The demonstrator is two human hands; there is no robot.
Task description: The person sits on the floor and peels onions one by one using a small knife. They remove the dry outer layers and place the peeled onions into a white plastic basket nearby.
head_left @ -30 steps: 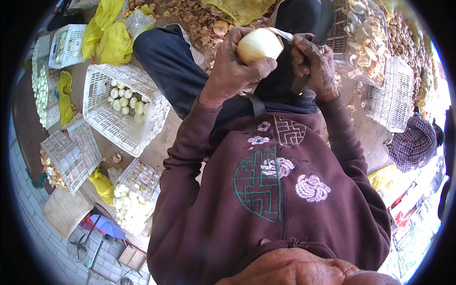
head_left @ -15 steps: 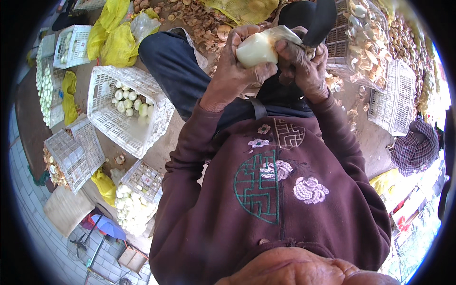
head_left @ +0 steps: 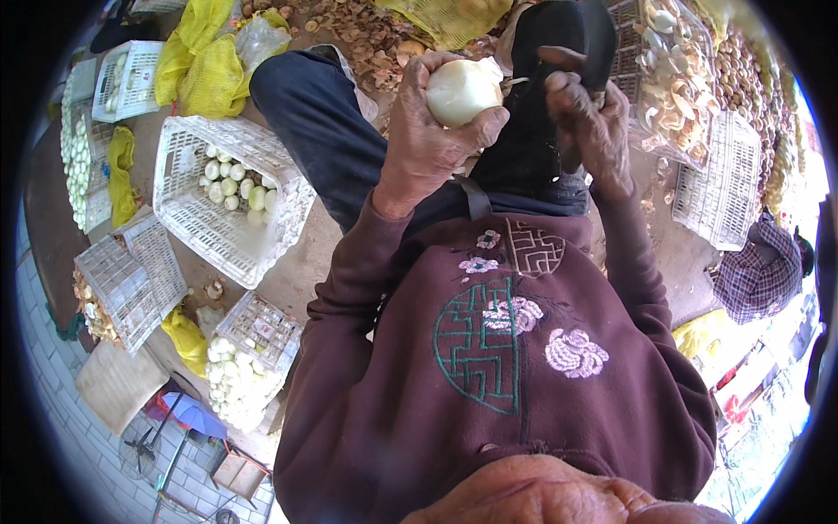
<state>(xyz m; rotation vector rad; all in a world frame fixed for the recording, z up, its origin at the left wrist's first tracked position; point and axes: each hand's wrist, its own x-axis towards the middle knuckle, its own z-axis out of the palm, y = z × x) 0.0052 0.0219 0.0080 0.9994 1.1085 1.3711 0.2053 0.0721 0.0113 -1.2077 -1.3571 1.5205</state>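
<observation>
My left hand (head_left: 426, 144) is raised in front of me, gripping a peeled white onion (head_left: 463, 90) between thumb and fingers. My right hand (head_left: 589, 122) is just to the right of the onion and a little apart from it. Its fingers are closed on a small knife whose thin pale blade (head_left: 515, 82) barely shows, pointing toward the onion. Both forearms are in maroon sleeves. Under the hands are my dark trouser leg (head_left: 323, 113) and a black apron (head_left: 532, 148).
A white plastic basket (head_left: 188, 218) with several peeled onions (head_left: 231, 183) stands to the left. Yellow mesh sacks (head_left: 205, 74) and a heap of onion skins (head_left: 367, 31) lie beyond. More baskets (head_left: 720, 179) stand right, near a person in a checked shirt (head_left: 755, 271).
My right hand worked the knife against the onion, then drew back to the right. The left hand has turned the onion slightly and still holds it up.
</observation>
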